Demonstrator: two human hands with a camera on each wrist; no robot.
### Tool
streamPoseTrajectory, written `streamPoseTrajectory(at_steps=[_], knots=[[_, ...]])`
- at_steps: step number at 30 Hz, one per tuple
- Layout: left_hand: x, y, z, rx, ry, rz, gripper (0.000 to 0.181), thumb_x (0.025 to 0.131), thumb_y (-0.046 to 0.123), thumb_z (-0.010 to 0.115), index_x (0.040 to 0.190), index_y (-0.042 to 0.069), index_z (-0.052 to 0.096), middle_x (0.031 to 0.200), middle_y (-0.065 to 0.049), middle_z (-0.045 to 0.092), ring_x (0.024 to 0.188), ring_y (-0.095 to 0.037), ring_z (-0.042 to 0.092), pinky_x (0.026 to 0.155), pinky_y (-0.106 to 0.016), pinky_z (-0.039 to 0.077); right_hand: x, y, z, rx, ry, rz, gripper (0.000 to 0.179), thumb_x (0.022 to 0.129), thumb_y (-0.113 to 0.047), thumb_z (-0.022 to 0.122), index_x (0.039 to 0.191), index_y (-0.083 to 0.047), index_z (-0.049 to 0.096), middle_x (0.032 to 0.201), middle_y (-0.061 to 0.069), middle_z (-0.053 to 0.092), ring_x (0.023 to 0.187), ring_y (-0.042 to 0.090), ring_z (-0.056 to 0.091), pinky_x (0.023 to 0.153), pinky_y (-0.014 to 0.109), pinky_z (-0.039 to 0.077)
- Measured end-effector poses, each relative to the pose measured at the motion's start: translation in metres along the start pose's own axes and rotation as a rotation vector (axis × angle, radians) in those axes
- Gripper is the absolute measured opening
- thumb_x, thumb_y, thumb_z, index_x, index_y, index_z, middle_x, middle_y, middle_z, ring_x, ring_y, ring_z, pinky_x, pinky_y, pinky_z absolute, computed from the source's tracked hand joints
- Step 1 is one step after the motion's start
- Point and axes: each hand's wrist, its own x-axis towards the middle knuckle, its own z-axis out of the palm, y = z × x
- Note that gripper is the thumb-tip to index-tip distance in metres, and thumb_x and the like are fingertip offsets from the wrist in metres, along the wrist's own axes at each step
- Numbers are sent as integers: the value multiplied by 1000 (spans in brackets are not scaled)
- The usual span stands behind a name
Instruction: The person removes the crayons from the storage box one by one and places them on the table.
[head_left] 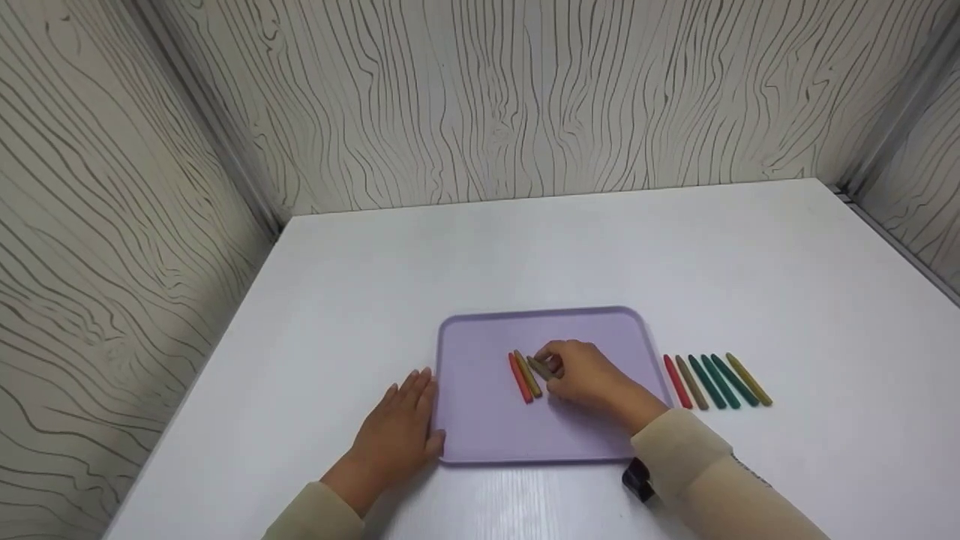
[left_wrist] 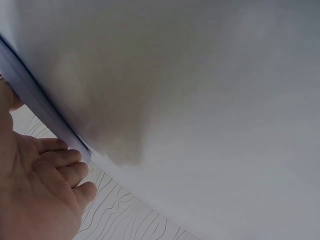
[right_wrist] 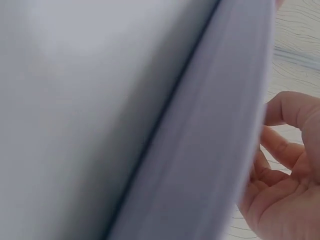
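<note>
A purple tray (head_left: 480, 442) lies on the white table. On it, a red crayon (head_left: 520, 377) and a yellow-brown crayon (head_left: 528, 373) lie side by side. My right hand (head_left: 589, 375) pinches a brown crayon (head_left: 540, 368) just to the right of those two, over the tray. My left hand (head_left: 397, 427) rests at the tray's left edge with its fingers straight. In the left wrist view that hand (left_wrist: 45, 185) is beside the tray's rim (left_wrist: 40, 105). The right wrist view shows my right hand (right_wrist: 290, 165) beyond the rim (right_wrist: 195, 130), its fingertips hidden.
Right of the tray, several crayons lie in a row on the table (head_left: 360, 285), among them a red crayon (head_left: 678, 381), a green crayon (head_left: 720, 381) and an olive-yellow crayon (head_left: 748, 379). A black object (head_left: 637, 480) shows under the right sleeve. Wood-patterned panels (head_left: 480, 97) stand behind.
</note>
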Motion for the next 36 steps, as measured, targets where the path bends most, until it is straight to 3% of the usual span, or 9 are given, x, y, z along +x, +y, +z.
streamPoseTrajectory(at_steps=[12, 20, 30, 36], knots=[[1, 0, 1, -4, 3, 9, 66, 93, 32, 49, 141, -9, 35, 149, -22, 32, 138, -36, 27, 111, -50, 24, -9, 3, -16, 124, 13, -4, 37, 76, 5, 60, 111, -3, 66, 87, 2, 63, 83, 17, 60, 67, 30, 51], [0, 1, 1, -13, 17, 8, 65, 93, 31, 51, 141, -10, 35, 148, -22, 34, 138, -36, 28, 110, -50, 25, -15, 16, -32, 252, 32, 33, 37, 80, 3, 57, 116, 0, 64, 95, 8, 65, 90, 22, 64, 66, 28, 53], [-2, 2, -2, -32, 19, 3, 65, 93, 31, 51, 140, -11, 36, 147, -23, 34, 138, -36, 28, 110, -51, 25, -28, 34, -58, 220, 65, 42, 38, 82, 0, 58, 120, 2, 62, 101, 11, 64, 98, 31, 63, 70, 31, 55], [-1, 1, 1, -16, 31, 5, 64, 92, 31, 51, 139, -11, 37, 147, -23, 35, 137, -36, 29, 110, -50, 26, -40, 49, -75, 210, 84, 100, 41, 84, -2, 57, 124, 0, 59, 106, 13, 63, 100, 29, 62, 69, 31, 54]])
